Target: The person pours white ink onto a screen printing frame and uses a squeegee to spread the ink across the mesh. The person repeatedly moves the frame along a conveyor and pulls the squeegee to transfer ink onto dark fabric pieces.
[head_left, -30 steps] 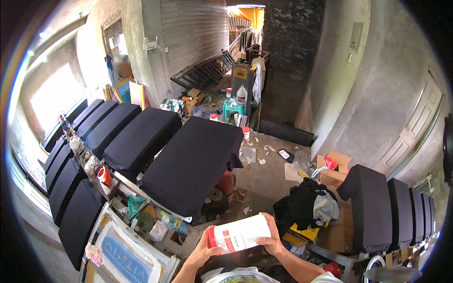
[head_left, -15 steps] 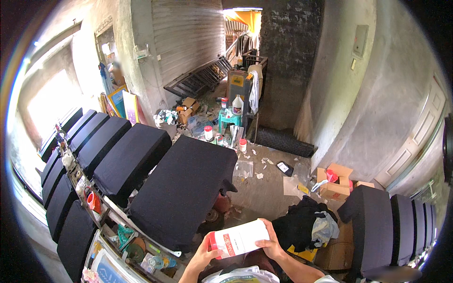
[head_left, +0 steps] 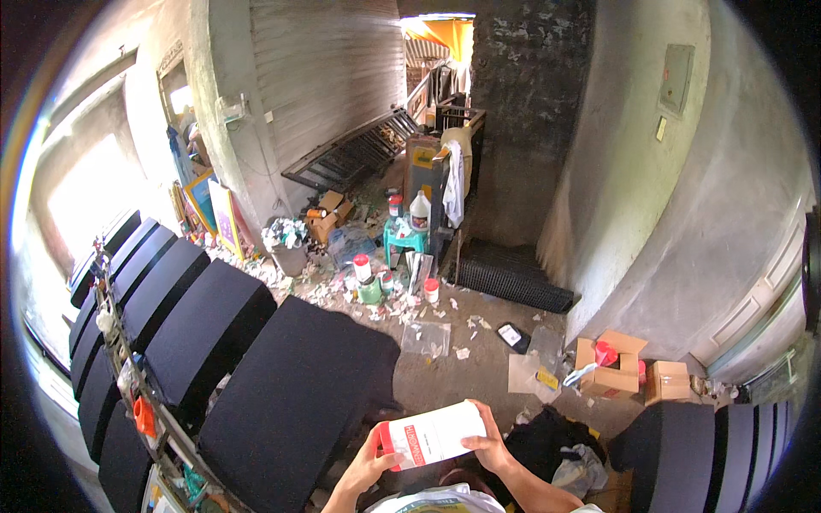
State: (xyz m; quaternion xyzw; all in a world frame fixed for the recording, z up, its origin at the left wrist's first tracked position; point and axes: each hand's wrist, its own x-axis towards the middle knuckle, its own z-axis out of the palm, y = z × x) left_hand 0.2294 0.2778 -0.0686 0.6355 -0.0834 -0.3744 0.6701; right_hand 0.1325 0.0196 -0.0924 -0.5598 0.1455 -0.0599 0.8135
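Note:
A white jar with a red end and a red label (head_left: 440,430) lies on its side between my two hands, low in the middle of the head view. My left hand (head_left: 371,460) grips its red end, thumb on the near side. The other end is held by my right hand (head_left: 492,441), thumb resting on the white wall. Most fingers of both hands are hidden behind the jar. Just left of it stretches a large panel covered in black cloth (head_left: 299,385). Below the right forearm is a heap of black cloth (head_left: 547,445).
More black-covered panels (head_left: 209,321) stand in rows at left, others (head_left: 684,453) at right. An open cardboard box (head_left: 609,380) sits right of a phone-like device (head_left: 513,337). Farther off are a teal stool (head_left: 404,235), a red-lidded jar (head_left: 363,267) and scattered scraps.
My view has shifted, so the left panels sit lower and more floor and the boxes at right show. Both hands keep the same hold on the jar.

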